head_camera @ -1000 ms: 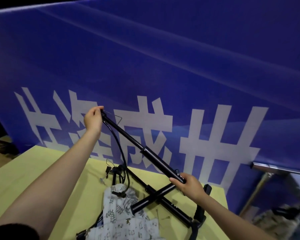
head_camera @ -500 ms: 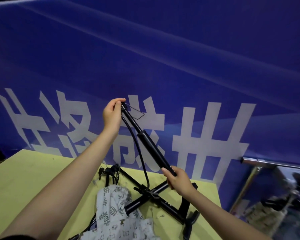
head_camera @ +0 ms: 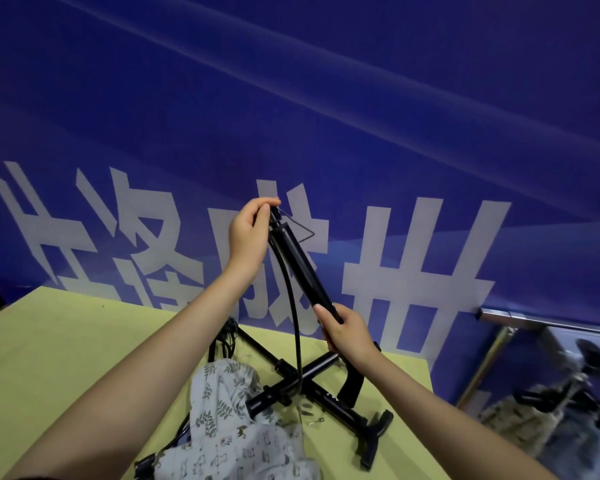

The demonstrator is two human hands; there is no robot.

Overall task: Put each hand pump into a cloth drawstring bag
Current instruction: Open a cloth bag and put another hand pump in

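I hold a black hand pump (head_camera: 300, 263) tilted in the air above the yellow table (head_camera: 66, 358). My left hand (head_camera: 250, 233) pinches its upper end, where a thin wire foot loop sticks out. My right hand (head_camera: 347, 332) grips the lower end of the barrel. The pump's black hose (head_camera: 294, 323) hangs down in a curve to the table. Below, more black pumps (head_camera: 312, 386) lie crossed on the table. White printed cloth drawstring bags (head_camera: 229, 427) lie heaped in front of them, partly covering one pump.
A blue banner with large white characters (head_camera: 395, 168) stands right behind the table. The table's right edge (head_camera: 430, 382) is near the pumps. A metal rail (head_camera: 548, 318) and dark clutter (head_camera: 551, 403) lie beyond it at the right.
The pump's shaft has slid into the barrel, so the pump is shorter. My left hand moved right and toward my right hand. The pump now stands steeper.
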